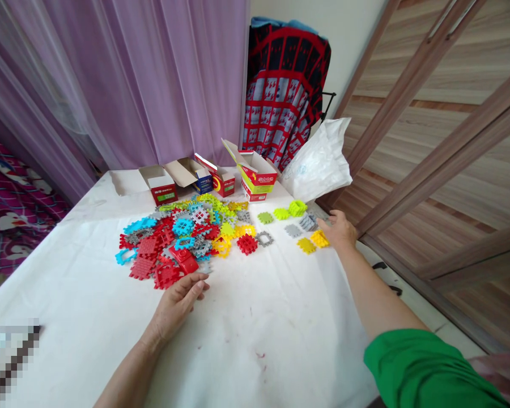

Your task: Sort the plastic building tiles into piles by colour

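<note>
Plastic tiles [182,241], light and stiff, best pinched by edges; left hand [179,299] flat, right hand [339,229] open at table's [255,334] right edge.

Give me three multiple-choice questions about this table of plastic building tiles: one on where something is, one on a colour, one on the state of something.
1. Where is the right hand?
A. by the small sorted tiles at the table's right edge
B. inside a box
C. on the curtain

2. What colour are the tiles nearest the left hand?
A. green
B. red
C. white

3. What state are the small cardboard boxes at the back of the table in?
A. taped shut
B. crushed flat
C. open, flaps up

Answers:
1 A: its fingers lie beside the yellow tiles and grey tiles, apart from the big pile.
2 B: the red tiles lie just above its fingertips.
3 C: the flaps stand up and the insides show.
</note>
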The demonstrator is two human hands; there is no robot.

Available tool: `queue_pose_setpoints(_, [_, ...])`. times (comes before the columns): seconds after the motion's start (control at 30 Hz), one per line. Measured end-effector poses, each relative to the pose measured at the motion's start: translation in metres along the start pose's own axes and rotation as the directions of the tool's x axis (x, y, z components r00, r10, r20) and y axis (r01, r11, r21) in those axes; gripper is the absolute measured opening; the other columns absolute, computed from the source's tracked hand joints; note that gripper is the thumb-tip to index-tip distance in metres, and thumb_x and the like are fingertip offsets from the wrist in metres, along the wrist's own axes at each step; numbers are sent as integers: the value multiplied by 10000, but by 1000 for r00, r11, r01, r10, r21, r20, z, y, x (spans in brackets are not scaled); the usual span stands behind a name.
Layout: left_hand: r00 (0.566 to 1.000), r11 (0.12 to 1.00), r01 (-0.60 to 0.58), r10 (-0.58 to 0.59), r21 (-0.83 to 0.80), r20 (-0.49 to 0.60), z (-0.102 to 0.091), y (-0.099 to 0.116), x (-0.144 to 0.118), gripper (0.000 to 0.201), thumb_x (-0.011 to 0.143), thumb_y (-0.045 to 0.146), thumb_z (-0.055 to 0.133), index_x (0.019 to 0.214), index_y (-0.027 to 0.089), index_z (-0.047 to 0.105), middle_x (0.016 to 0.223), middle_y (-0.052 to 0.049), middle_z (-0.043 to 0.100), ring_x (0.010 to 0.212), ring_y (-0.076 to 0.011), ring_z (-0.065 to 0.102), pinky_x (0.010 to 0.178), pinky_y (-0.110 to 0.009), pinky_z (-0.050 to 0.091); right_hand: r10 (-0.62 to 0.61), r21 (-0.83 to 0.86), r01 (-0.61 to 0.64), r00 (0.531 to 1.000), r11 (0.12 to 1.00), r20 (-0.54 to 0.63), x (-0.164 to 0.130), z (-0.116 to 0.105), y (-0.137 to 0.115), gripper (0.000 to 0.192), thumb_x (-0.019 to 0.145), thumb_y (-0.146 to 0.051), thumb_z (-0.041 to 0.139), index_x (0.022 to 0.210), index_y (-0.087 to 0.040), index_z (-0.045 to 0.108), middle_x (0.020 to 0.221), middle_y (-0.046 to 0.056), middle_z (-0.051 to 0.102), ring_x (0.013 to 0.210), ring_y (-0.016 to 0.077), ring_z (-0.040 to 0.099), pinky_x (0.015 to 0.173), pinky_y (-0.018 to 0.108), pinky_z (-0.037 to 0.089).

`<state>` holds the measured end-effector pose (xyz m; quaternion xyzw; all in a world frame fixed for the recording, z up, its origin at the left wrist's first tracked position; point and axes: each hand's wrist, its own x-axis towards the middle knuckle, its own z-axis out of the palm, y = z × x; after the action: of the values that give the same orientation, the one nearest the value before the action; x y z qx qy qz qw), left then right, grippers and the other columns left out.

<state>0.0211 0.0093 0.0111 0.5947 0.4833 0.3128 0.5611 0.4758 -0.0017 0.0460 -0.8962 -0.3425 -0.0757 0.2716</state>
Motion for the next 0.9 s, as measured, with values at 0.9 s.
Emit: queue_pose_setpoints(0.9, [1000,1000,0,0,-12,5,-2,-2,1,596,640,643,662,1011,177,672,829,-69,707,662,-152,595,484,-221,411,-537,46,538,843,842,-24,-71,31,-48,280,861,-265,450,1020,-195,670,1047,83,681,992,223,578,924,324,403])
